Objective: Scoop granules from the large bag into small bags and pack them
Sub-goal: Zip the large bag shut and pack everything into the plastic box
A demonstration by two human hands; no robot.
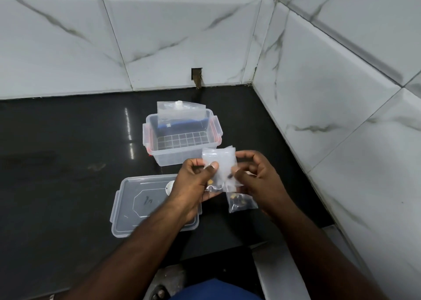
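Both hands hold a small clear zip bag [222, 163] upright above the black counter. My left hand [196, 181] pinches its left edge and my right hand [255, 176] pinches its right edge. A few dark and yellow granules sit at the bag's bottom. Below my right hand, a second small bag [241, 203] with granules rests on the counter. A large clear bag [180, 113] leans inside the open plastic box [180, 154] behind my hands. A white scoop [170, 187] shows partly beside my left wrist.
The box's clear lid [136, 206] lies flat on the black counter [57, 163] under my left forearm. White marble tile walls [341, 117] close the back and right side. The counter's front edge runs near my lap.
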